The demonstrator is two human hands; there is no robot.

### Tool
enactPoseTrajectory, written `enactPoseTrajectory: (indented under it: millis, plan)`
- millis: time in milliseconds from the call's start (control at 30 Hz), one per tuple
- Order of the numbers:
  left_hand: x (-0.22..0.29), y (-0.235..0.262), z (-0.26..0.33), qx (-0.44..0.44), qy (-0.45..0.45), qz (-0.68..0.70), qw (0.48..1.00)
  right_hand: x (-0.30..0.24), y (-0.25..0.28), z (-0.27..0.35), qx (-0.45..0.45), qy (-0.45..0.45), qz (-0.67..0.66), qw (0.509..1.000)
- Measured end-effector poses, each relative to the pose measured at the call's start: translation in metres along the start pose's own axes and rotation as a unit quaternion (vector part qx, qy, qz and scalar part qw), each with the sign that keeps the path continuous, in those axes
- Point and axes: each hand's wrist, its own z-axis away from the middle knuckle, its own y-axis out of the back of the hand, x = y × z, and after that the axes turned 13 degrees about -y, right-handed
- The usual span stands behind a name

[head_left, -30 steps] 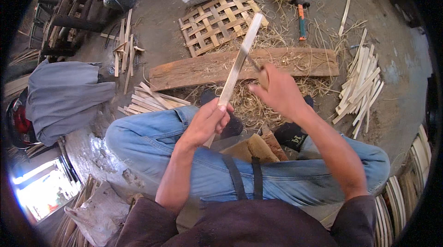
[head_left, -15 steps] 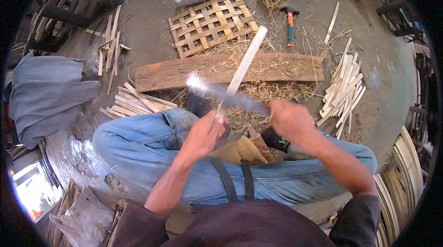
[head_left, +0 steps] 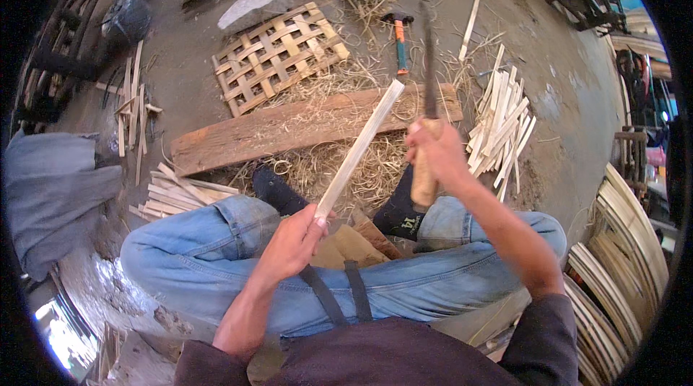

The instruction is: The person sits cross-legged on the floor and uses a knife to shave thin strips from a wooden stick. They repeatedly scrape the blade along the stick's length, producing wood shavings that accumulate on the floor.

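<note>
My left hand (head_left: 294,243) is closed round the lower end of a pale wooden strip (head_left: 361,148), which slants up and to the right above the plank. In my right hand (head_left: 440,154) is the light wooden handle of a long knife; its narrow dark blade (head_left: 430,61) points away from me, edge-on. Blade and strip are apart, the knife lying to the right of the strip. Beneath them lies a reddish-brown plank (head_left: 289,130) strewn with curly shavings (head_left: 317,177).
Beyond the plank lie a woven lattice panel (head_left: 278,58), a grey stone (head_left: 254,6) and a hammer (head_left: 401,43). Strips are piled at right (head_left: 502,123) and left (head_left: 180,193). Grey cloth (head_left: 54,195) hangs at far left. Long bent slats (head_left: 624,256) stand at lower right.
The knife has swung from lying across the strip to pointing away from me, clear of it on the right. My left hand still grips the strip. The whole view has shifted.
</note>
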Motion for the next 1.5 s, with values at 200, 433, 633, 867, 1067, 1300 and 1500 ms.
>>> enactPoseTrajectory:
  millis: [200, 433, 633, 867, 1067, 1300, 1500]
  plan:
    - [0.014, 0.001, -0.004, 0.093, 0.013, 0.03, 0.995, 0.025, -0.003, 0.014, -0.003, 0.235, 0.446, 0.863]
    - [-0.008, -0.002, -0.005, 0.101, -0.094, -0.07, 0.988, -0.001, 0.009, 0.013, 0.038, 0.209, 0.385, 0.898]
    - [-0.007, 0.008, -0.006, 0.023, 0.054, 0.068, 0.996, 0.032, 0.002, -0.002, 0.081, 0.268, 0.468, 0.838]
    - [0.004, 0.006, -0.01, 0.078, 0.114, 0.064, 0.988, 0.008, 0.024, 0.007, 0.081, 0.257, 0.438, 0.857]
    - [-0.008, 0.002, -0.009, 0.018, 0.013, 0.105, 0.994, 0.005, 0.027, -0.013, 0.206, 0.244, 0.366, 0.874]
    - [-0.024, 0.005, -0.003, -0.013, 0.081, 0.066, 0.994, 0.023, -0.022, 0.049, -0.117, 0.17, 0.533, 0.821]
    - [-0.002, 0.003, -0.004, -0.039, 0.053, 0.099, 0.993, 0.021, 0.021, 0.0, 0.031, 0.159, 0.378, 0.911]
